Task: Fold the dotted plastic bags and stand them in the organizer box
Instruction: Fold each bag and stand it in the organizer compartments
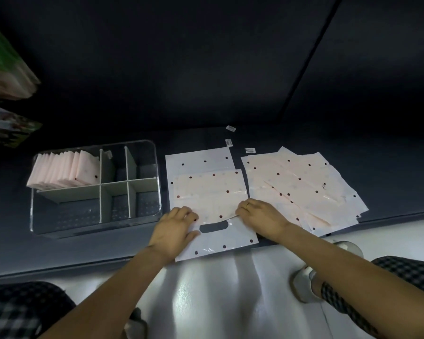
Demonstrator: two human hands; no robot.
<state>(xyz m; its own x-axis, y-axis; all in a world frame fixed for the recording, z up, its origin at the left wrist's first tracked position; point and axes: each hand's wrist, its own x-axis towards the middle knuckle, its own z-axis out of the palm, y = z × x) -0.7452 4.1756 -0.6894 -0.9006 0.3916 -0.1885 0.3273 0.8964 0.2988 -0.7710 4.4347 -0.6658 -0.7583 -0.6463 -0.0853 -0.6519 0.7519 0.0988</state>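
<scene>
Here dotted bag [213,192] lengthwise away from person, handle nearest, under hands.

We see a dark blue-grey platform [279,113] filling the upper view, dimly lit, with a straight dark seam [311,55] running diagonally across its right side. Its near edge [59,267] borders a pale glossy floor [218,289], which reflects overhead light in soft bright streaks. At the far left edge we note blurred colourful packages [5,69], green and pink above, mixed colours below. Three small white labels [230,135] lie on the platform.
</scene>
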